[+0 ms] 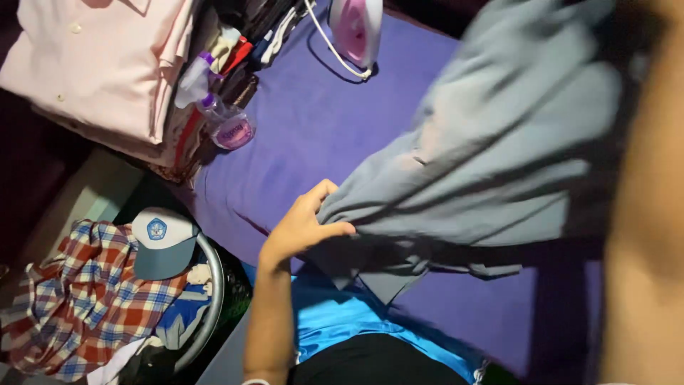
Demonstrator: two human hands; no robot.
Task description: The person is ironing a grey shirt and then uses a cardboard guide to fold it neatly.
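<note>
Left hand grip pinching grey garment edge, right arm blurred, grip unseen

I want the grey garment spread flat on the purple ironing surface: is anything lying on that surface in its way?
Nothing visible does. The purple surface beside the grey garment is bare; the pink iron stands at its far end and the spray bottle at its edge. The left hand grips the garment.
</note>
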